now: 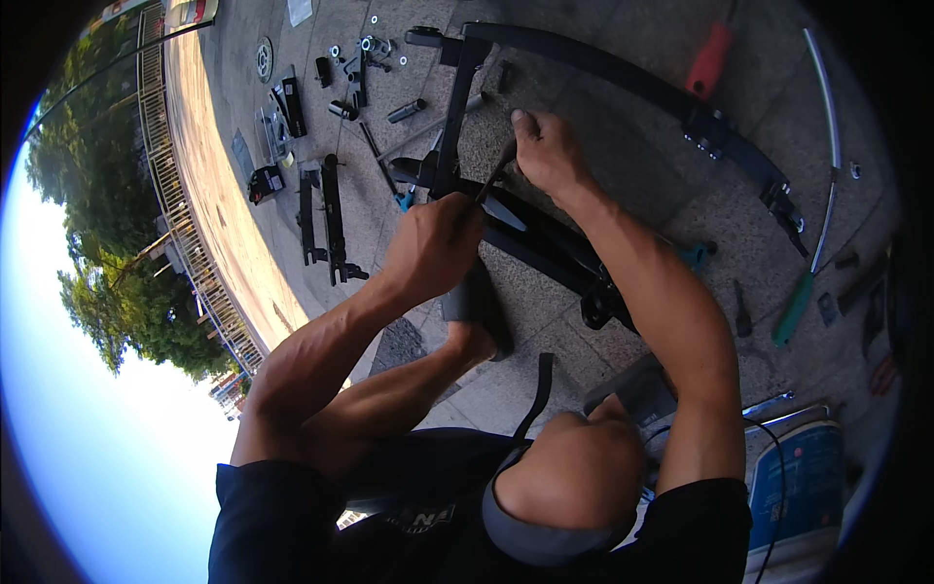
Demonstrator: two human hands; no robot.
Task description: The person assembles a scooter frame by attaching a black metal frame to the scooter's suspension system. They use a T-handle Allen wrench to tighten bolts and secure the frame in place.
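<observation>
Both my hands are closed on a thin dark strip [498,171] stretched slantwise between them; its exact kind I cannot make out. My left hand [438,245] grips the lower end in a fist, beside the upright of a black metal frame [453,122]. At the upper end, my right hand [551,161] pinches the strip with the thumb up. The frame lies on the paving, its long curved bar [603,70] running to the right past my right hand. Black frame members [545,251] pass below both hands, partly hidden by my forearms.
Left of the frame lie two black brackets [321,214], a dark cylinder [407,110], and several nuts and small fittings [375,47]. A red handle [709,60], blurred, is at upper right. A green-handled tool [794,310] lies right, above a blue-and-white container [798,487].
</observation>
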